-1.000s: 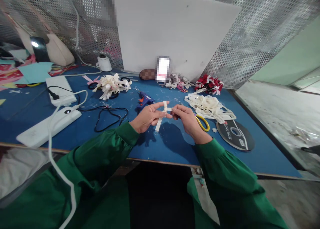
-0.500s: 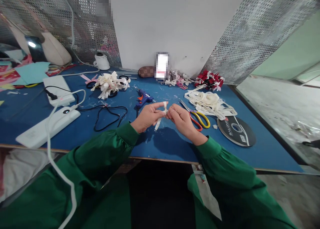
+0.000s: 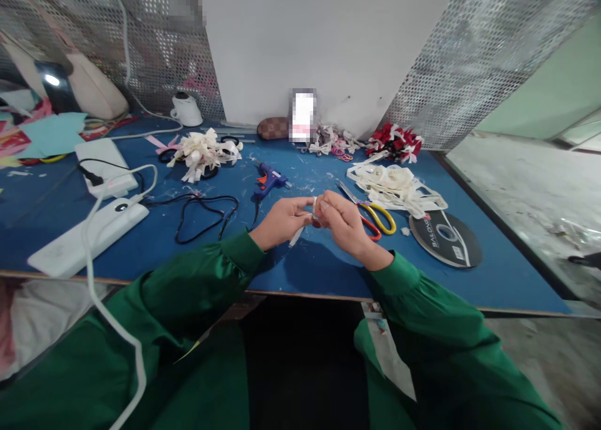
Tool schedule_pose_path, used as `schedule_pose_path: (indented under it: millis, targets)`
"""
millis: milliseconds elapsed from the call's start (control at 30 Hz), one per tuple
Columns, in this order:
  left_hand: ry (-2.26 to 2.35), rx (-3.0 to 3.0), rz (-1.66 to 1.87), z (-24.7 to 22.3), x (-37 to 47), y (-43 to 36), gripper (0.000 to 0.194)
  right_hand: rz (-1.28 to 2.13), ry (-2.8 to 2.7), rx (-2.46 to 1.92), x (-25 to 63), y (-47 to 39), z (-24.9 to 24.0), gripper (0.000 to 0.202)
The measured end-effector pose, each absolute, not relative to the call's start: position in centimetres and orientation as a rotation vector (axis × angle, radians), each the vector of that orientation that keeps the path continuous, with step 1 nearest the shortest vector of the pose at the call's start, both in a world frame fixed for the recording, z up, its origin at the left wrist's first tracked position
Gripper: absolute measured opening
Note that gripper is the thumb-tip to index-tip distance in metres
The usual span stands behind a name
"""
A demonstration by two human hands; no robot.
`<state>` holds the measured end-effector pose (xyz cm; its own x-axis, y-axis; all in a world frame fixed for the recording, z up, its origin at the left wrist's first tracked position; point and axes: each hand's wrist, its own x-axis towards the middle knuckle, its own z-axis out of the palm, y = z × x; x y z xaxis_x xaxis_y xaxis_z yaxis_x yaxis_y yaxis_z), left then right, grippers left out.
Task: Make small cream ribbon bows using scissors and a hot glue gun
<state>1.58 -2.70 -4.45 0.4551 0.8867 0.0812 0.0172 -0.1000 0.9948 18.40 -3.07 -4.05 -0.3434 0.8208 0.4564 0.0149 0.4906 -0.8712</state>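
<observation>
My left hand [image 3: 283, 221] pinches a short cream ribbon [image 3: 296, 236], whose loose end hangs below the fingers. Against it, my right hand [image 3: 342, 222] has its fingers closed on the same ribbon, and the fingertips of both hands meet and hide most of it. Behind my left hand lies a blue glue gun [image 3: 269, 179]. Just beyond my right hand are scissors [image 3: 385, 220] with one yellow and one red handle, their blades pointing away to the left.
On the blue table [image 3: 300, 273] lie cream ribbon strips [image 3: 394, 186], a black reel [image 3: 446, 239], red and white bows [image 3: 394, 143], cream bows [image 3: 203, 154], a black cord [image 3: 206, 198] and white power strips [image 3: 89, 239]. A phone [image 3: 303, 116] stands at the back.
My right hand has shifted over the upper part of the ribbon, which showed between the hands before and is now mostly covered. The whole view has moved slightly.
</observation>
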Motion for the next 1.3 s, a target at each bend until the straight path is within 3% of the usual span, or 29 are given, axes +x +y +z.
schedule_pose_path:
  millis: [200, 300, 367, 433, 533, 667, 767, 900, 1067, 1300]
  targets:
    - [0.935, 1.38, 0.804, -4.2, 1.2, -2.4, 0.061, 1.062, -1.596, -0.774, 18.9, -2.1, -3.8, 0.038]
    - [0.867, 1.319, 0.776, -4.0, 1.1, -2.2, 0.053, 0.998, -1.623, -0.84, 19.2, -2.0, -3.6, 0.039]
    - [0.852, 1.26, 0.795, -3.9, 1.1, -2.1, 0.05, 0.961, -1.702, -0.857, 19.4, -2.1, -3.4, 0.027]
    - [0.869, 1.186, 0.819, -3.8, 1.1, -2.0, 0.06, 0.918, -1.855, -0.834, 19.7, -2.4, -3.2, 0.006]
    - [0.863, 1.106, 0.801, -3.8, 1.0, -1.9, 0.077, 0.628, -2.213, -0.779, 20.0, -2.7, -3.0, 0.024]
    - [0.866, 1.094, 0.773, -4.0, 1.0, -1.8, 0.089, -0.021, -2.539, -0.79, 19.6, -3.0, -3.6, 0.022]
    - [0.88, 1.121, 0.754, -4.2, 1.1, -2.0, 0.091, -0.197, -2.585, -0.819, 19.2, -3.2, -4.3, 0.027]
    - [0.879, 1.158, 0.775, -4.2, 1.2, -2.2, 0.089, 0.285, -2.301, -0.842, 19.0, -3.0, -4.4, 0.018]
    - [0.873, 1.267, 0.837, -4.1, 1.3, -2.6, 0.083, 1.194, -1.458, -0.896, 18.9, -1.9, -4.0, 0.03]
    - [0.934, 1.335, 0.983, -4.7, 1.7, -2.6, 0.049, 1.517, -1.015, -0.777, 17.8, -1.7, -4.4, 0.031]
